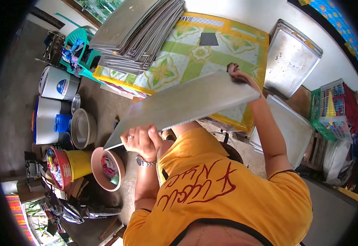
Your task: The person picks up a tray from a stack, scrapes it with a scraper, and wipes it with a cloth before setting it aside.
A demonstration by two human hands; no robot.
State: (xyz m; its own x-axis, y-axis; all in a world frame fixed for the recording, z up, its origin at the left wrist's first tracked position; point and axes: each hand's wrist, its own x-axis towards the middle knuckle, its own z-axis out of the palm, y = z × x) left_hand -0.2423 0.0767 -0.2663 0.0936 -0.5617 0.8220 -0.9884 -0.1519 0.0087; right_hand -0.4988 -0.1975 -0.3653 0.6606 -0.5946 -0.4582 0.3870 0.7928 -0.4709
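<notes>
A large flat metal tray (179,100) is held tilted in front of me, above my lap. My left hand (143,141) has its fingers closed around the tray's near left edge; a watch and a ring are on that side. At the tray's far right end is my right hand (243,75), its fingers closed on a small dark wad (239,80) that looks like a rag, against the tray. Beyond the tray stands a table (253,45) with a green and yellow patterned cloth. A tall stack of similar metal trays (134,33) lies on its left side.
A dark square (209,39) lies on the tablecloth. More trays lean at the wall (294,57) and lie at lower right (283,127). Basins (106,168), a yellow bucket (78,164) and a green chair (88,61) stand left. Plastic crates (332,108) are at right.
</notes>
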